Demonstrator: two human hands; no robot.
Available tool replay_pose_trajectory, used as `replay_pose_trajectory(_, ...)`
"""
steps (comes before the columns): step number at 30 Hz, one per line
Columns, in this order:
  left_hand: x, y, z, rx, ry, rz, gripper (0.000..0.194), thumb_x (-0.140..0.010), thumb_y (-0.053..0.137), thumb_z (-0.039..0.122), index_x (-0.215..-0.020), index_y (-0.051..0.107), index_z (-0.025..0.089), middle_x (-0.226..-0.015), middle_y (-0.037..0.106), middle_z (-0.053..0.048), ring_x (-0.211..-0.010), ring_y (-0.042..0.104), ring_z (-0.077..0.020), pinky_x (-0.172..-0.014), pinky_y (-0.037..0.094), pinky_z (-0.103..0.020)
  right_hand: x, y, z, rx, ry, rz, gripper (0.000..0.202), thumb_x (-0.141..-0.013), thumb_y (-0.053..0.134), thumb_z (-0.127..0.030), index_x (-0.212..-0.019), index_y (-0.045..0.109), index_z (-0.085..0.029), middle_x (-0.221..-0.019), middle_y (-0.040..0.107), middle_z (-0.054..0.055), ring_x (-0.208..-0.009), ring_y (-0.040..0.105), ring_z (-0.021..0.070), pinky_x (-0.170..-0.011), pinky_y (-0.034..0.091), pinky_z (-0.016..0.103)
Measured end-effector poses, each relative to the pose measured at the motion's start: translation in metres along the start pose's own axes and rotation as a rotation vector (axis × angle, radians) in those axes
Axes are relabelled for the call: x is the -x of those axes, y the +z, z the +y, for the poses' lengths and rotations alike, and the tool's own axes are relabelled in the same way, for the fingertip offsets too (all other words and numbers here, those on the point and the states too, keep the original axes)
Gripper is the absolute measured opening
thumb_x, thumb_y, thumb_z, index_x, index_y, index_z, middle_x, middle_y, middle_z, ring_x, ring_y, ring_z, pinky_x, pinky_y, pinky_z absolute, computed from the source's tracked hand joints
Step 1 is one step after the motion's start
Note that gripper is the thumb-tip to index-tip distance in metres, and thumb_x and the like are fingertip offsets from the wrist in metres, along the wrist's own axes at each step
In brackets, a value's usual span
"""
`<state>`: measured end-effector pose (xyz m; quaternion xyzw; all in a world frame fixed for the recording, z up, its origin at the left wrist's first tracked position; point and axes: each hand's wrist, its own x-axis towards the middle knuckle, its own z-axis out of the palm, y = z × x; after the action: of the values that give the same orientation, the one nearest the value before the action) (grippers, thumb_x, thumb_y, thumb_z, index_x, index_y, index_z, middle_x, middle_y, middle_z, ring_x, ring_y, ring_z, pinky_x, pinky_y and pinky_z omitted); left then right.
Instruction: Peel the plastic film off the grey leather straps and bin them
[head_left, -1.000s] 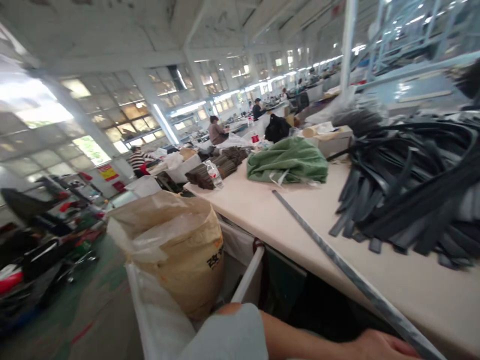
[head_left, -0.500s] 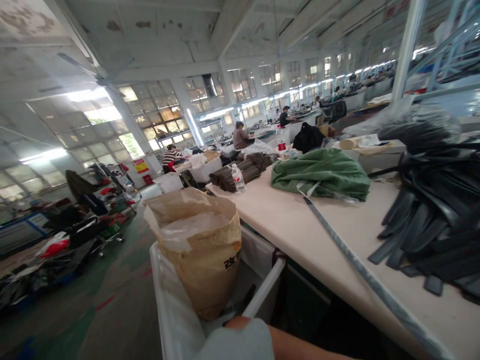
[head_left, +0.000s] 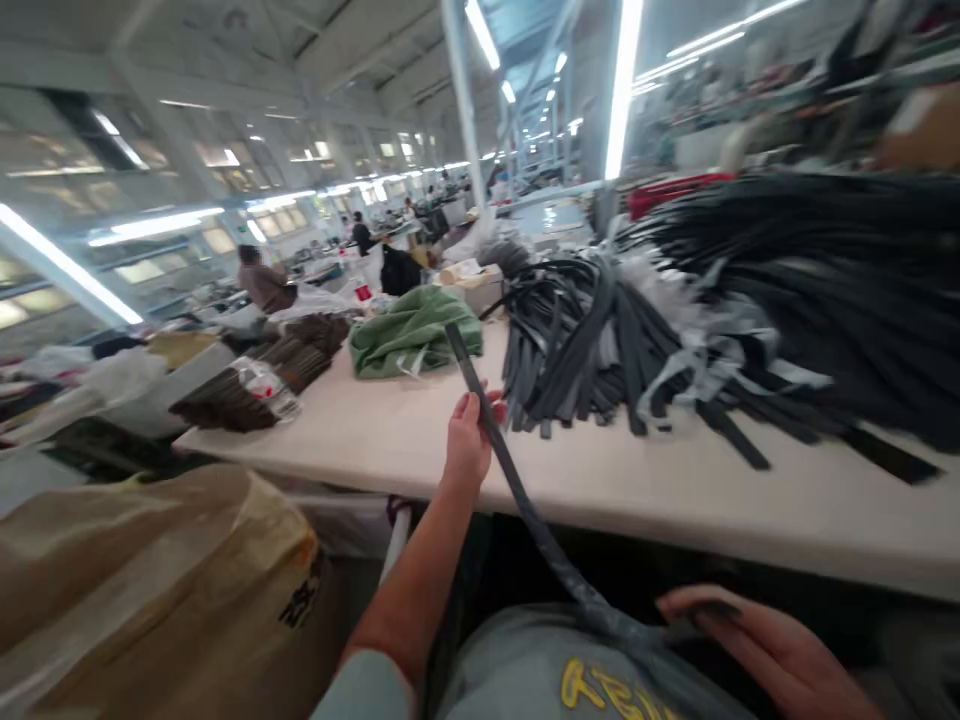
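My left hand [head_left: 469, 440] is raised over the table edge, its fingers closed round a long dark strip [head_left: 510, 470] near the upper end. From there the strip bends down across the front of my grey shirt toward my right hand [head_left: 780, 650]. My right hand, low at the right and blurred, is closed on a dark part of what looks like the same strip. Beyond my left hand lie a heap of black strips [head_left: 577, 350] and a crumpled green cloth [head_left: 420, 330] on the pale table [head_left: 360, 420].
Bundled brown strips [head_left: 232, 395] and a plastic bottle [head_left: 266, 388] lie at the table's left end. A large brown paper sack [head_left: 187, 600] stands at lower left. More black strips [head_left: 847, 290] are piled at right. A seated person [head_left: 262, 280] is farther back.
The view has swung right. The strip that lay across the table is now lifted, with my left hand round it. My right hand has come into view. An arm was low by the white bin before.
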<state>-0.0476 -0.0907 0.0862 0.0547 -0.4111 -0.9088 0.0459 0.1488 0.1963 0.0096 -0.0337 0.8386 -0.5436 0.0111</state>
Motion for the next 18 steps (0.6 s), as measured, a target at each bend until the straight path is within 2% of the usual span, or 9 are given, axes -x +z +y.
replay_pose_trajectory(1,0.013,0.006,-0.016,-0.078,-0.038,-0.103,0.022,-0.089,0.063,0.031,-0.105,0.068,0.016,-0.084,0.074,-0.004,-0.065,0.067,-0.012,-0.066,0.051,-0.023,-0.002,-0.001,-0.012,-0.066,-0.011,-0.016,0.038,-0.087,0.06,-0.058,-0.094,0.078,-0.025,-0.102,0.076,0.006,-0.095,0.071,0.0275,-0.083,0.059,0.034)
replay_pose_trajectory(4,0.057,0.017,-0.062,-0.293,-0.196,-0.371,0.036,-0.084,0.069,0.043,-0.105,0.07,0.015,-0.086,0.074,-0.006,-0.068,0.067,-0.0136,-0.068,0.051,-0.025,-0.019,-0.012,-0.046,-0.251,-0.038,0.121,0.036,-0.089,0.06,-0.054,-0.09,0.079,-0.024,-0.127,0.068,0.008,-0.108,0.066,0.0283,-0.1,0.05,0.041)
replay_pose_trajectory(6,0.081,0.021,-0.083,-0.416,-0.309,-0.527,0.039,-0.084,0.067,0.047,-0.106,0.07,0.015,-0.087,0.074,-0.007,-0.071,0.067,-0.015,-0.073,0.052,-0.027,-0.03,-0.024,-0.06,-0.372,-0.095,0.21,0.031,-0.087,0.064,-0.052,-0.092,0.078,-0.025,-0.14,0.059,0.007,-0.12,0.06,0.0284,-0.106,0.044,0.043)
replay_pose_trajectory(8,0.099,0.025,-0.096,-0.527,-0.4,-0.676,0.039,-0.085,0.066,0.049,-0.103,0.071,0.015,-0.088,0.074,-0.007,-0.075,0.067,-0.0162,-0.077,0.052,-0.028,-0.036,-0.035,-0.065,-0.447,-0.159,0.275,0.029,-0.086,0.066,-0.051,-0.093,0.078,-0.026,-0.142,0.057,0.005,-0.128,0.054,0.027,-0.11,0.039,0.043)
replay_pose_trajectory(11,0.112,0.035,-0.104,-0.628,-0.449,-0.887,0.043,-0.089,0.057,0.053,-0.108,0.07,0.016,-0.094,0.074,-0.008,-0.082,0.067,-0.0186,-0.08,0.052,-0.03,-0.037,-0.042,-0.063,-0.473,-0.196,0.325,0.029,-0.088,0.065,-0.049,-0.096,0.077,-0.025,-0.126,0.068,0.006,-0.122,0.058,0.0245,-0.11,0.037,0.044)
replay_pose_trajectory(14,0.119,0.049,-0.109,-0.632,-0.422,-1.02,0.049,-0.09,0.054,0.054,-0.122,0.063,0.019,-0.103,0.073,-0.008,-0.089,0.067,-0.0217,-0.081,0.052,-0.033,-0.027,-0.035,-0.058,-0.477,-0.187,0.396,0.028,-0.09,0.063,-0.046,-0.097,0.077,-0.023,-0.112,0.073,0.005,-0.101,0.066,0.0198,-0.097,0.047,0.037)
replay_pose_trajectory(16,0.126,0.057,-0.113,-0.672,-0.392,-1.037,0.043,-0.087,0.059,0.052,-0.112,0.067,0.018,-0.099,0.074,-0.008,-0.088,0.067,-0.0221,-0.082,0.052,-0.033,-0.016,-0.029,-0.056,-0.545,-0.142,0.428,0.029,-0.091,0.062,-0.046,-0.1,0.075,-0.021,-0.105,0.074,0.005,-0.072,0.065,0.0132,-0.072,0.053,0.03)
replay_pose_trajectory(18,0.133,0.06,-0.121,-0.73,-0.381,-1.023,0.036,-0.086,0.061,0.05,-0.096,0.071,0.017,-0.093,0.074,-0.008,-0.088,0.066,-0.0223,-0.085,0.051,-0.033,-0.003,-0.027,-0.057,-0.64,-0.094,0.456,0.034,-0.09,0.061,-0.049,-0.1,0.074,-0.02,-0.096,0.074,0.004,-0.054,0.056,0.0092,-0.055,0.049,0.025)
